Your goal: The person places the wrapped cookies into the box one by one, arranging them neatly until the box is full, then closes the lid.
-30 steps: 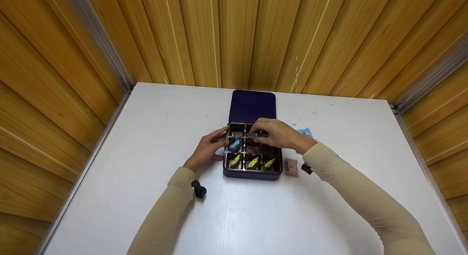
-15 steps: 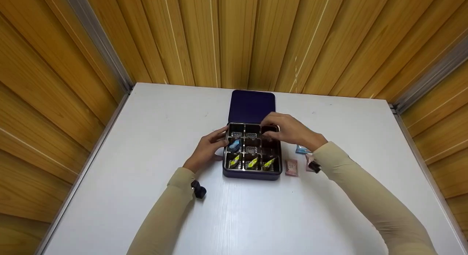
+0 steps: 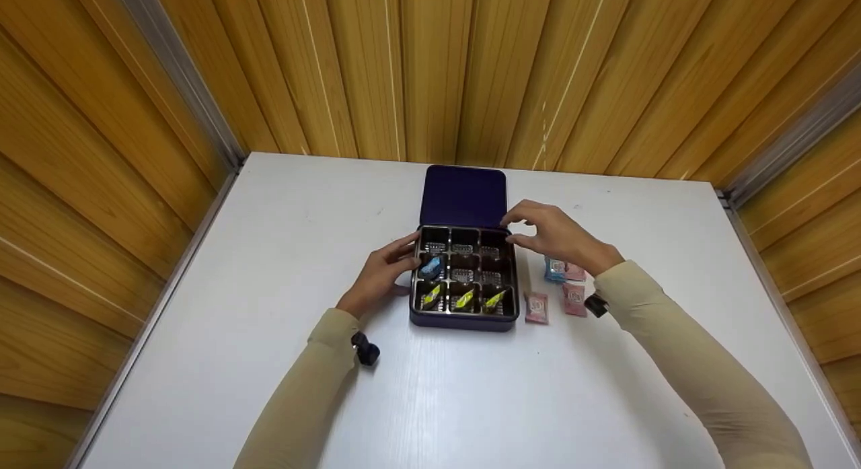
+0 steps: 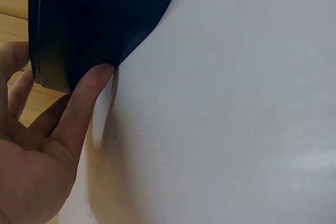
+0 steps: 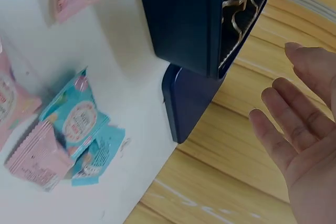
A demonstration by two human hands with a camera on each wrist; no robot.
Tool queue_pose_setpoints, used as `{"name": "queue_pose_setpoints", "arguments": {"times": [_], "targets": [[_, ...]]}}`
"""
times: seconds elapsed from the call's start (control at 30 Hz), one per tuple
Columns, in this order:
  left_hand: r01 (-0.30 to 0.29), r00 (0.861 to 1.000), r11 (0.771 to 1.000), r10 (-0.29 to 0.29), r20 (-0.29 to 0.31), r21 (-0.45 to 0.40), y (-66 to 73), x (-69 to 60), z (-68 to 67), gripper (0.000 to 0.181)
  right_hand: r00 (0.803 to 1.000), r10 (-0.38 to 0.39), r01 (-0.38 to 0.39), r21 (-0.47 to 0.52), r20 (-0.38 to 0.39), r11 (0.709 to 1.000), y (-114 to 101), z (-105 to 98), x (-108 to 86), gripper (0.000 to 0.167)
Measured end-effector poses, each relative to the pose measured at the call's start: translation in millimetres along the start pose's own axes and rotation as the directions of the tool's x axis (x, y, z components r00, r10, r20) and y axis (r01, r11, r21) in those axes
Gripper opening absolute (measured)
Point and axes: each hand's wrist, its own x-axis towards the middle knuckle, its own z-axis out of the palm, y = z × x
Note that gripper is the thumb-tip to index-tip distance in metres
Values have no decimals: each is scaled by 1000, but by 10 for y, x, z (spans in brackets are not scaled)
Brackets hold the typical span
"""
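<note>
A dark blue tin box point(image 3: 464, 323) stands on the white table in the head view, its lid point(image 3: 464, 193) folded back. Its black insert has several compartments: a blue-wrapped candy point(image 3: 432, 267) lies in the middle-left one, and yellow-green candies point(image 3: 465, 298) fill the front row. My left hand point(image 3: 380, 277) rests against the tin's left side, thumb and fingers touching it, as the left wrist view also shows. My right hand point(image 3: 558, 233) hovers by the tin's far right corner with nothing between its fingers; the right wrist view point(image 5: 302, 124) shows it apart from the tin.
Right of the tin lie pink-wrapped candies point(image 3: 537, 308) and blue-wrapped candies point(image 5: 79, 119), some overlapping. Wood-patterned panels point(image 3: 437, 72) close in the table point(image 3: 323, 206) at the back and sides.
My right hand has moved right, from over the back compartments to beside the tin's far right corner, uncovering compartments and loose candies. My left hand has stayed in place.
</note>
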Motion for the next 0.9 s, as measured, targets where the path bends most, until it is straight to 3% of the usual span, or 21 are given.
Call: {"name": "queue_pose_setpoints", "arguments": {"times": [0.37, 0.9], "targets": [[-7, 1000, 1000, 7, 8, -16, -13, 3, -7, 59, 999, -14, 13, -21, -45, 1000, 173, -63, -110, 27], [-8, 1000, 999, 9, 12, -37, -23, 4, -25, 59, 990, 138, -138, -4, -21, 990, 396, -145, -190, 26]]}}
